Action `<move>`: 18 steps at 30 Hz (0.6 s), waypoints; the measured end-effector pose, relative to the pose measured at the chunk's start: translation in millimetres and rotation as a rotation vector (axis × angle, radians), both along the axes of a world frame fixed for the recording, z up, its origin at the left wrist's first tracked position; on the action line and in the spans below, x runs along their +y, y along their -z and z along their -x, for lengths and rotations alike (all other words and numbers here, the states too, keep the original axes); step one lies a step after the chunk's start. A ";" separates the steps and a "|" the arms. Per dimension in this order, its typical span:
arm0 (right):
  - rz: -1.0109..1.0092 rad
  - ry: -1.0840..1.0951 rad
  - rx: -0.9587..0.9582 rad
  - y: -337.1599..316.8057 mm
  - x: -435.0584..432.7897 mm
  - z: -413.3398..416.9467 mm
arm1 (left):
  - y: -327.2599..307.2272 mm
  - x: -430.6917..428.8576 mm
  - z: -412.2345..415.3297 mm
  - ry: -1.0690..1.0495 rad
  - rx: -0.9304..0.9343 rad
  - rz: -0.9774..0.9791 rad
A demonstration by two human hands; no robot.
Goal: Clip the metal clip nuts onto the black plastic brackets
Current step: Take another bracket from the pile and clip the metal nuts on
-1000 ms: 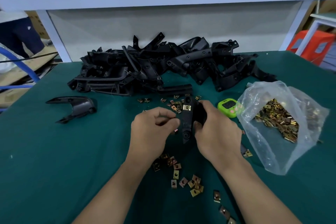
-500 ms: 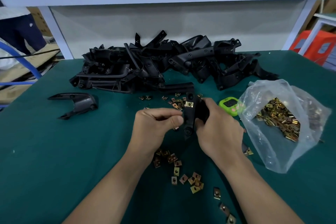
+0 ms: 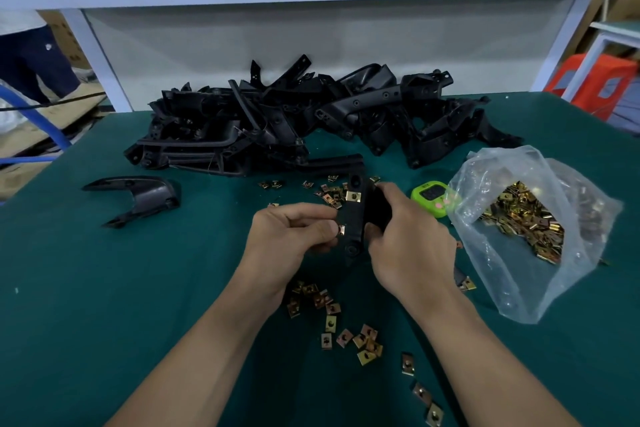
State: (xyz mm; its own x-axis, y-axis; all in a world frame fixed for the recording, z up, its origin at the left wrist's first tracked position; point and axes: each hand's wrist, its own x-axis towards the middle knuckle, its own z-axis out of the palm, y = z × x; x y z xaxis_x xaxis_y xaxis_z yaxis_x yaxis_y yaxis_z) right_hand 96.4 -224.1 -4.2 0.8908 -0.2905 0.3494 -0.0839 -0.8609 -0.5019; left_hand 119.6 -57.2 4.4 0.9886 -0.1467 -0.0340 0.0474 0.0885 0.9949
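Note:
My right hand [image 3: 405, 239] grips a black plastic bracket [image 3: 355, 218] held upright over the green table [image 3: 104, 305]. One brass clip nut [image 3: 353, 196] sits clipped near the bracket's top. My left hand [image 3: 291, 236] pinches a second clip nut [image 3: 341, 229] against the bracket's left edge, lower down. Loose clip nuts [image 3: 346, 326] lie scattered on the cloth below my hands, and more clip nuts [image 3: 329, 192] lie just beyond the bracket.
A heap of black brackets [image 3: 294, 121] fills the back of the table. One separate bracket [image 3: 138, 196] lies at the left. A clear plastic bag [image 3: 526, 218] of clip nuts sits at the right, a small green timer [image 3: 431, 198] beside it.
The bracket has lifted slightly in my right hand. My left hand's thumb and fingers have closed in on the bracket's left edge, with the clip nut now showing there.

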 end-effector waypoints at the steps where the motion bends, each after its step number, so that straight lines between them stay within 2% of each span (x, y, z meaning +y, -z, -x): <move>1: 0.005 -0.005 0.004 -0.1 0.4 0.8 | -0.3 -0.4 0.3 -0.009 0.013 0.016; 6: 0.012 -0.018 0.011 0.0 1.5 1.8 | -0.6 -3.0 2.8 -0.034 0.023 0.007; 10: -0.005 -0.031 -0.003 1.8 2.2 2.3 | -1.4 -4.7 6.8 -0.060 -0.037 -0.100; 18: -0.030 -0.049 -0.050 4.6 2.1 2.3 | -3.5 -11.2 14.7 -0.083 -0.085 -0.150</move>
State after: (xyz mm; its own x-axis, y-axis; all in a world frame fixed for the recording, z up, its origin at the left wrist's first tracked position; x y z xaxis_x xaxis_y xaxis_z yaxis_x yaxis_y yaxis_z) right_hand 94.1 -222.0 -8.9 0.8857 -0.2581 0.3858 -0.0161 -0.8477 -0.5303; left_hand 104.9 -68.4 7.9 0.9974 -0.0640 0.0345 -0.0384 -0.0615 0.9974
